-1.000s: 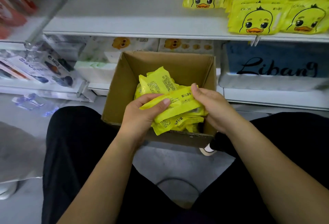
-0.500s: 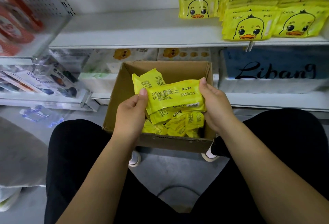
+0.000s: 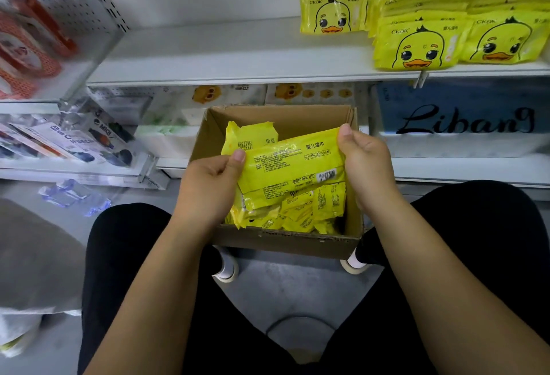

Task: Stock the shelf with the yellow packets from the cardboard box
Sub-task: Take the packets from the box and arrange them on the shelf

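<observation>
Over the open cardboard box (image 3: 285, 240) I hold a stack of yellow packets (image 3: 293, 163), printed backs facing me. My left hand (image 3: 208, 187) grips the stack's left end, thumb on top. My right hand (image 3: 364, 163) grips its right end. Several more yellow packets (image 3: 285, 214) lie loose in the box, one standing at the back (image 3: 250, 136). The white shelf (image 3: 226, 56) above carries rows of yellow duck-face packets (image 3: 416, 44) on its right half; its left half is bare.
The box stands on the grey floor between my black-trousered knees. A lower shelf holds white tissue packs (image 3: 169, 136) and a blue "Libang" pack (image 3: 464, 118). Boxed goods (image 3: 74, 142) and red packs (image 3: 26, 47) fill the left shelving. Clear plastic (image 3: 71, 196) lies on the floor.
Both hands have lifted the stack of packets up out of the box and tilted it so its printed back faces me. My view has tipped upward, showing more of the shelf.
</observation>
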A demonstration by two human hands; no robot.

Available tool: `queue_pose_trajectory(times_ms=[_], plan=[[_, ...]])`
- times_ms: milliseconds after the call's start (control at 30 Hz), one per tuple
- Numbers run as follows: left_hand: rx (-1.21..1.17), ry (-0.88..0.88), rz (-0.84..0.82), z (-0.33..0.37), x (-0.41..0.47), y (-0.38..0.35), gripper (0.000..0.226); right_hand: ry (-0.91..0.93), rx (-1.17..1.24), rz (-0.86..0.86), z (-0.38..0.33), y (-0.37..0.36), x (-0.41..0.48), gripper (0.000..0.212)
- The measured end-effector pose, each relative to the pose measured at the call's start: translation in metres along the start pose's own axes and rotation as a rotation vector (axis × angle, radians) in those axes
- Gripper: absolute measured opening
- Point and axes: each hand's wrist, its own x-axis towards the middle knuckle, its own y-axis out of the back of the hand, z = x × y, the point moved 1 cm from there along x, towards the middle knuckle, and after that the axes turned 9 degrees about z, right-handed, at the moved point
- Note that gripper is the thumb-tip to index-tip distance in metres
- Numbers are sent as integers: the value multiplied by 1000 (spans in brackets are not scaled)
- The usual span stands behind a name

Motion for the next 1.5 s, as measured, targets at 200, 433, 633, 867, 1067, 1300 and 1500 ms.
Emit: queue_pose_trajectory(times_ms=[200,433,633,867,1067,1300,1500], plan=[[-191,322,-141,-25,-18,-23,84,-174,93,62,13,1,-1,63],[-244,287,-9,-30,-14,-30,72,-359,293,-283,15,11,5,42],[-207,185,81,-19,-12,-28,94,33,-69,-304,6,13,-1,27],[-92,125,98,-17,-1,-17,93,18,47,-276,2,15,5,33],[-214,360,31,-12,0,-21,91,-139,153,-285,6,15,9,40],[-610,653,-84,16,-7,-37,48,-205,199,-387,7,14,7,40],[-482,575,-59,14,-9,-36,26,-234,125,-433,4,8,3,44]])
